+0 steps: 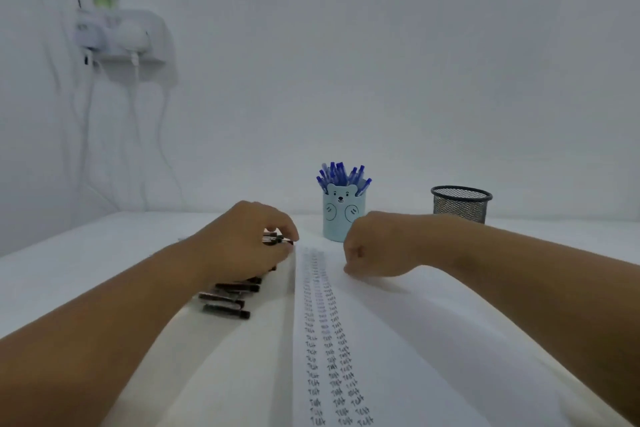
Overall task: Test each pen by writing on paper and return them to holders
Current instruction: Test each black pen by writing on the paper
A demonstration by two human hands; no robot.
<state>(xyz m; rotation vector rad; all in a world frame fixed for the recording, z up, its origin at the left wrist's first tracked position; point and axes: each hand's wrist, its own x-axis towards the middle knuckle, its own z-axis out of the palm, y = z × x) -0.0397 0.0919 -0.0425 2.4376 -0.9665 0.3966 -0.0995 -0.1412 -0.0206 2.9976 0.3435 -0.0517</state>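
Left hand [247, 244] pinching black pen [277, 240] at ten o'clock; right hand [372, 246] curled, empty. Lift cleanly, clear of paper [398, 340].

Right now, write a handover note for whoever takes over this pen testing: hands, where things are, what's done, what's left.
Left hand: pinching a black pen at the far end of the row of black pens lying left of the paper.
Right hand: curled, resting on the paper, no pen visible in it.
Bear holder: full of blue pens. Mesh holder: no pens show above its rim.
Done: three columns of test words on the paper.
Left: probably testing the black pens and putting them in a holder.
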